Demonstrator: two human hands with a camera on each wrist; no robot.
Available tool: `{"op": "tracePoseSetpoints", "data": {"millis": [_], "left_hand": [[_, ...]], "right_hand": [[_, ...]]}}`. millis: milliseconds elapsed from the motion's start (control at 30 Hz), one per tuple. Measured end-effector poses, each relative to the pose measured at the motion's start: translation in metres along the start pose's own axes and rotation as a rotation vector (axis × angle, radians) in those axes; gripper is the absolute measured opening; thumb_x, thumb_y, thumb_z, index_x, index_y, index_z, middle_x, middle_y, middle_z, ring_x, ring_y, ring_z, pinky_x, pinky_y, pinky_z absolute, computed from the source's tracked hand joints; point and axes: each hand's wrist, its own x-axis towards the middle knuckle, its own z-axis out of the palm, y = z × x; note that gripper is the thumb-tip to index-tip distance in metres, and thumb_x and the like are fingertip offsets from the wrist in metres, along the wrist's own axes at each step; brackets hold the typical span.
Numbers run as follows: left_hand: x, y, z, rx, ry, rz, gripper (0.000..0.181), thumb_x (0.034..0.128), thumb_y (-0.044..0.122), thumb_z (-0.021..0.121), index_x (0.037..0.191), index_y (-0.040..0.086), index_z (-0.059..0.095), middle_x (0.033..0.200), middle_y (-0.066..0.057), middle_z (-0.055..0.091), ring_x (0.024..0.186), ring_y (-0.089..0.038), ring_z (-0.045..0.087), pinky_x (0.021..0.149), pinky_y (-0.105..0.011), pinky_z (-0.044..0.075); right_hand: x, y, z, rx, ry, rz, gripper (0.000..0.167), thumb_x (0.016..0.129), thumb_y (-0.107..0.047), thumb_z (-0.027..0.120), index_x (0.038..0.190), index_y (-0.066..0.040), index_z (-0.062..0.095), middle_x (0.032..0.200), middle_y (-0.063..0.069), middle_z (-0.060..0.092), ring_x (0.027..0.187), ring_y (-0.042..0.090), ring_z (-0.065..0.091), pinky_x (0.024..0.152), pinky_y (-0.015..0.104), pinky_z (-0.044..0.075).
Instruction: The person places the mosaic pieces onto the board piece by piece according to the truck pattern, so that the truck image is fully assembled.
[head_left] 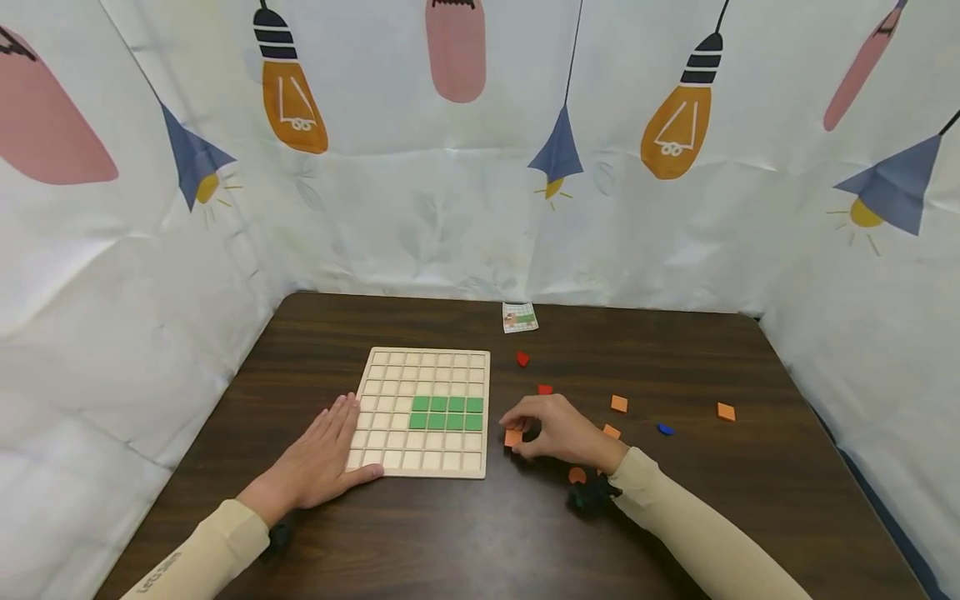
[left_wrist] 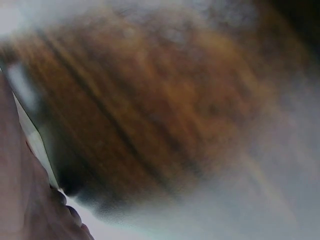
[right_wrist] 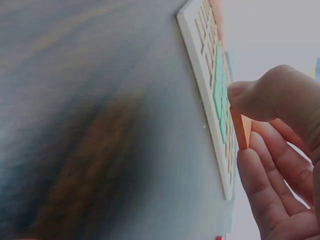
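A pale wooden grid board [head_left: 378,442] lies on the dark table, with two rows of green squares [head_left: 447,413] in its middle right part. The left hand [head_left: 318,458] rests at the board's left edge, fingers straight, thumb over the lower left corner. Just right of the board, the right hand [head_left: 558,429] pinches an orange square [head_left: 513,437] between thumb and fingers. In the right wrist view that hand [right_wrist: 280,145] holds the orange square [right_wrist: 241,128] on edge, near the board [right_wrist: 192,47]. The left wrist view is mostly blurred, with part of the left hand [left_wrist: 22,185] at its left.
Beyond the right hand lie loose orange squares [head_left: 618,403], another far right [head_left: 725,412], a blue piece [head_left: 665,429] and an orange round piece [head_left: 577,475]. Red pieces [head_left: 522,358] are right of the board. A small printed card [head_left: 520,317] sits at the back edge.
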Motion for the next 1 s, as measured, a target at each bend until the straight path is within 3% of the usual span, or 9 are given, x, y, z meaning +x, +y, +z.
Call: {"op": "tracePoseSetpoints", "data": {"millis": [367, 667, 1000], "left_hand": [[-0.002, 0.000, 0.001, 0.019, 0.013, 0.003, 0.111, 0.0950, 0.077, 0.049, 0.161, -0.009, 0.022, 0.171, -0.028, 0.019, 0.159, -0.046, 0.022, 0.126, -0.062, 0.027], [0.000, 0.001, 0.002, 0.012, 0.013, 0.011, 0.112, 0.0944, 0.077, 0.049, 0.161, -0.008, 0.021, 0.171, -0.028, 0.019, 0.160, -0.045, 0.021, 0.127, -0.062, 0.026], [-0.002, 0.001, 0.002, 0.026, 0.015, -0.003, 0.111, 0.0945, 0.078, 0.048, 0.161, -0.007, 0.022, 0.171, -0.026, 0.019, 0.160, -0.043, 0.021, 0.128, -0.060, 0.027]], "right_hand": [[0.033, -0.008, 0.005, 0.009, 0.047, -0.091, 0.035, 0.086, -0.015, 0.083, 0.120, -0.011, 0.076, 0.108, -0.005, 0.075, 0.093, 0.008, 0.068, 0.084, 0.023, 0.059], [0.057, -0.022, 0.007, 0.018, 0.035, -0.125, 0.034, 0.088, -0.014, 0.080, 0.121, -0.008, 0.075, 0.113, 0.000, 0.076, 0.095, 0.014, 0.069, 0.087, 0.036, 0.062], [0.078, -0.032, 0.017, 0.055, 0.047, -0.168, 0.031, 0.088, -0.013, 0.079, 0.119, -0.008, 0.076, 0.107, 0.000, 0.074, 0.093, 0.012, 0.068, 0.086, 0.035, 0.061]]}}
